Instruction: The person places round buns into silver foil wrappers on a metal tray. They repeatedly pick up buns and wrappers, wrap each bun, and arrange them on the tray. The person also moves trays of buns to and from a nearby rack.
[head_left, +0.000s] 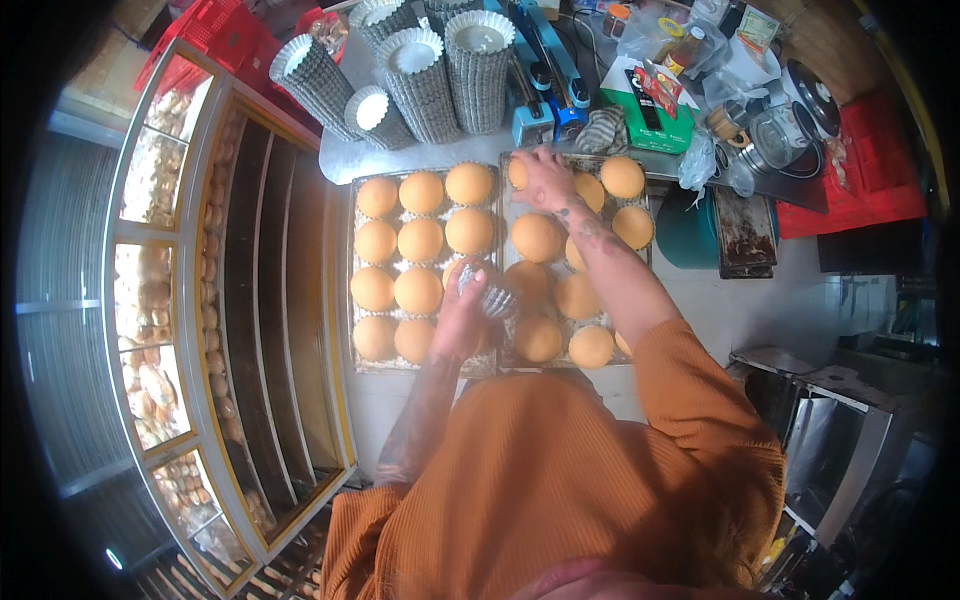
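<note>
Two dark metal baking trays hold rows of round golden cakes, many in fluted metal moulds. My left hand (466, 300) grips a short stack of empty fluted metal moulds (495, 296), tilted over the inner edge of the left tray (497, 217). At the far left corner of the right tray (649, 180), my right hand (541, 178) has its fingers around a small golden cake (518, 174); whether it is lifted cannot be told. Among the cakes nearby are one at the back right (622, 177) and one in front of my right hand (535, 237). My right forearm partly covers others.
Tall stacks of fluted moulds (480, 75) stand on the metal table (337, 161) behind the trays, beside blue sealing devices (551, 82), a striped cloth (603, 130) and a green box (652, 120). A glass-panelled bread cabinet (187, 300) stands at left, red crates (877, 165) at right.
</note>
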